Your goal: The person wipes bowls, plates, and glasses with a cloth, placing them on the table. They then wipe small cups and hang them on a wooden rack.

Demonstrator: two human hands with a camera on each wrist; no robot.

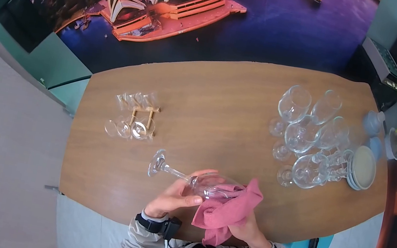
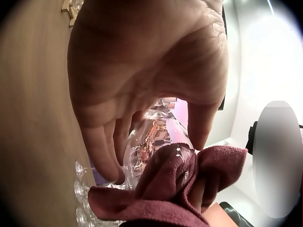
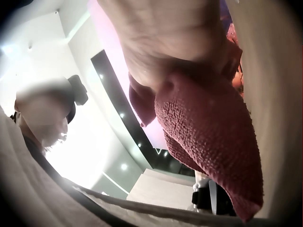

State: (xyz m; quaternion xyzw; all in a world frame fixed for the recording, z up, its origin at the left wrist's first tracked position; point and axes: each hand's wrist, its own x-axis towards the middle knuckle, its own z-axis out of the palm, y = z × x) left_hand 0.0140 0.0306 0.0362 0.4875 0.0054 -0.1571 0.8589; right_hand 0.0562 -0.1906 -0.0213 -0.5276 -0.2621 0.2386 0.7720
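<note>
A clear stemmed wine glass [image 1: 172, 171] lies nearly sideways over the front of the table, its foot toward the left and its mouth toward the right. My left hand [image 1: 173, 199] grips the bowl, with fingers on one side and the thumb on the other. A pink cloth [image 1: 226, 213] covers the mouth end, and in the left wrist view part of the cloth [image 2: 165, 165] is bunched inside the bowl. My right hand [image 1: 245, 229] holds the cloth, its fingers mostly hidden by the fabric. The cloth [image 3: 213, 132] hangs down from this hand in the right wrist view.
Small glasses [image 1: 148, 100] stand around a wooden rack [image 1: 150, 122] on the left of the wooden table [image 1: 211, 110]. Several large wine glasses [image 1: 303, 134] stand on the right, beside stacked pale dishes [image 1: 364, 168]. A blue stool [image 1: 301, 247] is below the front edge.
</note>
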